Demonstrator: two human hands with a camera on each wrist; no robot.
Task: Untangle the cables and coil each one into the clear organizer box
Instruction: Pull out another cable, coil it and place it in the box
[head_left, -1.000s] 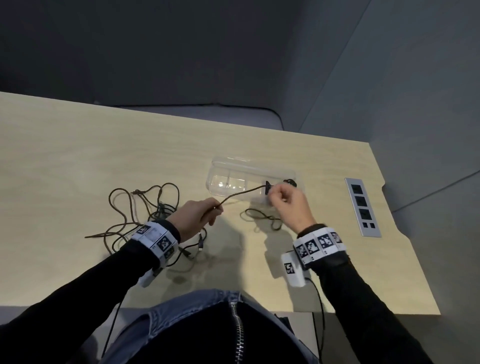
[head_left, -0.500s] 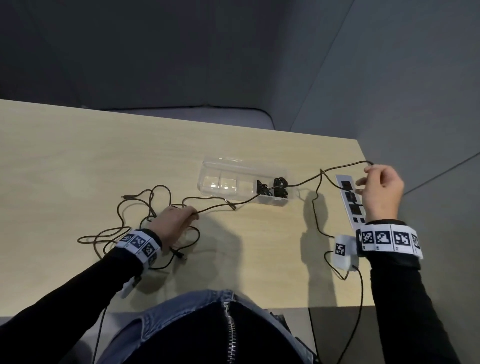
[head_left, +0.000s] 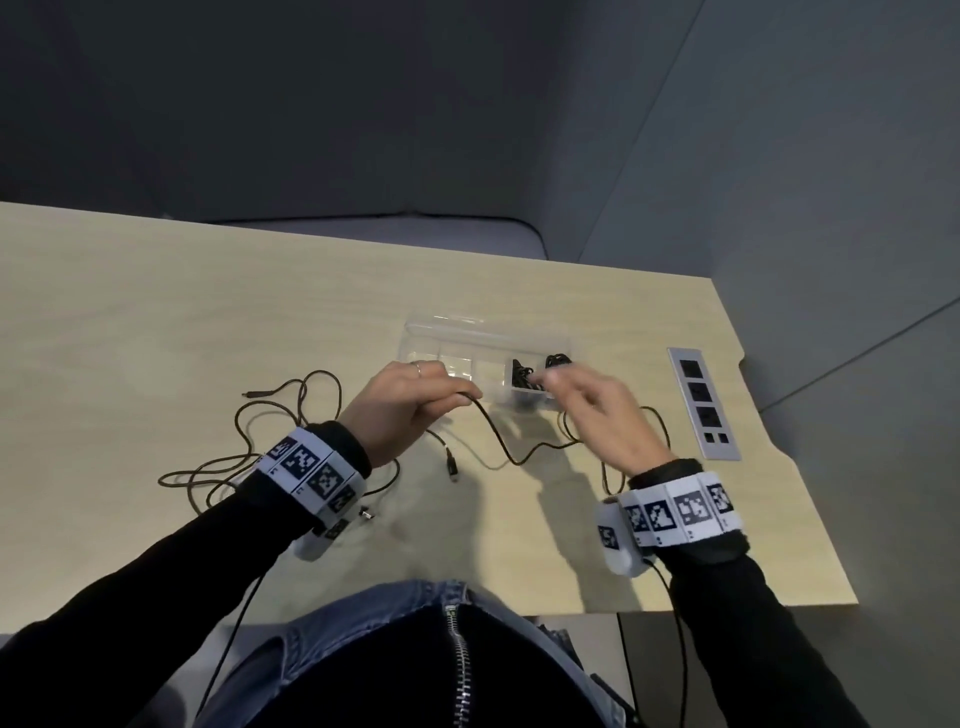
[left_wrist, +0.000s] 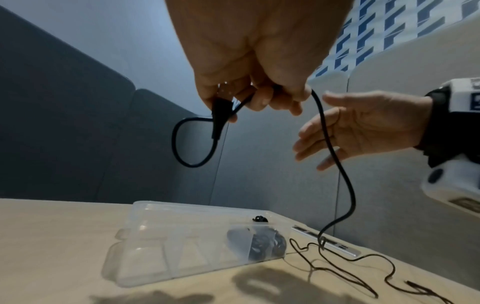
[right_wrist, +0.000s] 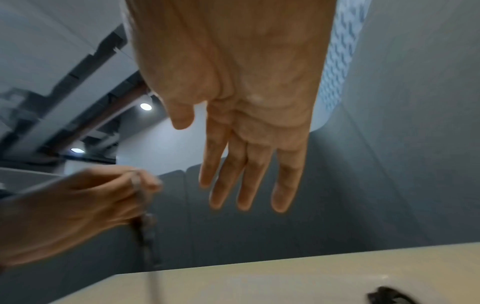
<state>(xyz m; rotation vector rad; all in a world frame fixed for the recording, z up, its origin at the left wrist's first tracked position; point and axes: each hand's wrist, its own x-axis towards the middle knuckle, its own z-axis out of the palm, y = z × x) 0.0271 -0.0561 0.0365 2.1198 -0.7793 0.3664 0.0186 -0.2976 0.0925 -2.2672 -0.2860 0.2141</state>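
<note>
My left hand is raised in front of the clear organizer box and pinches a black cable near its plug. In the left wrist view a small loop of that cable hangs under the left hand. The rest drops to the table. My right hand hovers close by with straight fingers and grips nothing. The cable hangs in front of the right hand's palm. Coiled black cables lie in the box's right compartment. Its other compartments look bare.
A loose tangle of dark cables sprawls on the table left of my left wrist, with a free plug near the middle. A grey socket panel is set into the table by its right edge. Grey walls stand behind.
My right hand has let go of the cable it had stretched out over the socket panel and has come back left to the box. My left hand has risen toward the box, holding the cable.
</note>
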